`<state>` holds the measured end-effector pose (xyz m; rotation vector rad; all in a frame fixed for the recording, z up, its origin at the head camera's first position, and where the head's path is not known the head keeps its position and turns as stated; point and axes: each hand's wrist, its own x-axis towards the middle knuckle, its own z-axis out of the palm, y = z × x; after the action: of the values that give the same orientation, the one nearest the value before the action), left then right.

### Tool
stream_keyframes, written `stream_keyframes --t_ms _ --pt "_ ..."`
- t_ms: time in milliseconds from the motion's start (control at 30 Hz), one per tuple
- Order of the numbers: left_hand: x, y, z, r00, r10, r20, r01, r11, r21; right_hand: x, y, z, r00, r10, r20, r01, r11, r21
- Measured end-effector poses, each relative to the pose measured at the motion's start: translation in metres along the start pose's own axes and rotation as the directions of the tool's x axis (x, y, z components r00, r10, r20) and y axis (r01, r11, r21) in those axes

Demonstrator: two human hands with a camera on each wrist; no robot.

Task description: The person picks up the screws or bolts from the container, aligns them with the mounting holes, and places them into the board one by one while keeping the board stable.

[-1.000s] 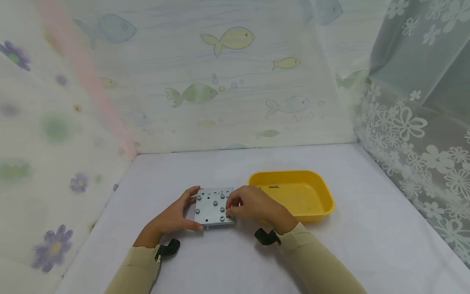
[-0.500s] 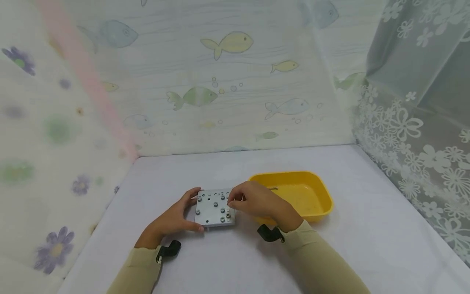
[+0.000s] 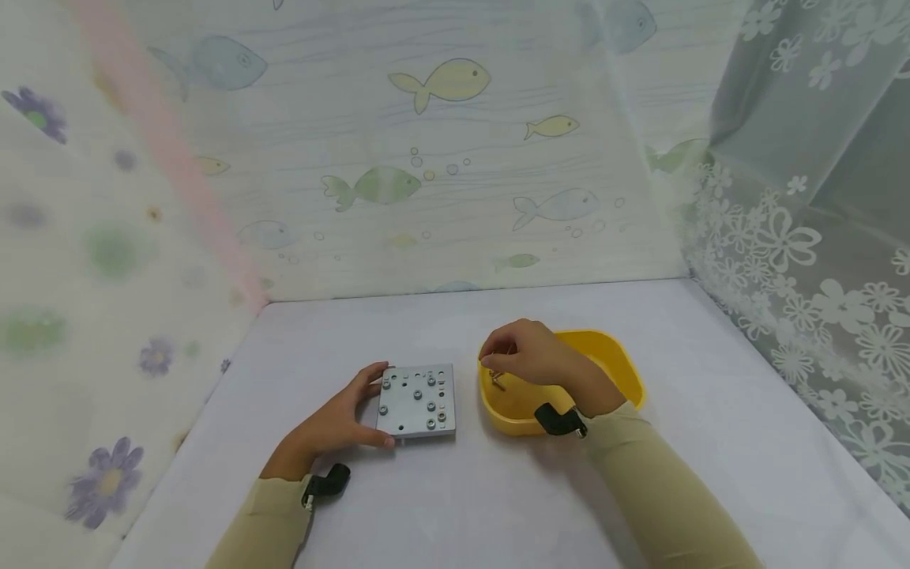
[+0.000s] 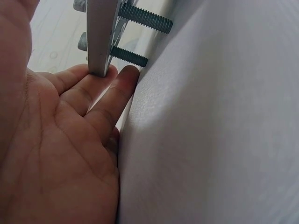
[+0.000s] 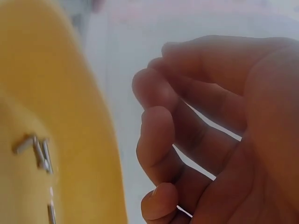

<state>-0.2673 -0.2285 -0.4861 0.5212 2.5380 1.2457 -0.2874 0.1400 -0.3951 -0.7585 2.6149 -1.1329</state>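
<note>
In the head view, a square silver metal plate [image 3: 405, 411] sits on the table, with several socket-head screws [image 3: 418, 394] standing in its holes and other holes bare. My left hand [image 3: 334, 427] holds the plate's left side, thumb at the near corner and fingers at the far one. Threaded screw shanks [image 4: 147, 18] stick out beneath the plate in the left wrist view. Over the left end of a yellow tray [image 3: 515, 427] is my right hand [image 3: 543, 359], fingers loosely bent with nothing seen between them. Several loose screws [image 5: 38, 151] lie in the tray.
The white-covered table [image 3: 455, 506] meets a fish-print cloth wall [image 3: 455, 237] at the back. Flowered cloth [image 3: 156, 356] hangs at the left and a sheer lace curtain [image 3: 789, 261] at the right. The tray stands right of the plate.
My right hand has left the plate's right edge and moved right and farther back, over the tray. The left hand and the plate stay where they were.
</note>
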Motion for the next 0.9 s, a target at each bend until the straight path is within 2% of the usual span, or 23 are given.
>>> stream_keyframes --t_ms 233,533,900 --pt "0.003 -0.004 -0.001 1.000 0.011 0.002 -0.011 1.000 -0.001 -0.003 0.022 -0.021 0.998 0.055 -0.035 -0.054 0.998 0.006" --pt "0.002 -0.001 0.000 1.000 0.006 -0.001 -0.006 1.000 -0.006 -0.010 0.050 -0.042 0.986 0.163 -0.040 -0.159 0.984 0.073" --pt "0.003 -0.003 0.000 1.000 0.010 0.006 -0.010 1.000 -0.008 -0.010 0.076 -0.044 0.946 0.320 -0.046 -0.314 0.944 0.101"
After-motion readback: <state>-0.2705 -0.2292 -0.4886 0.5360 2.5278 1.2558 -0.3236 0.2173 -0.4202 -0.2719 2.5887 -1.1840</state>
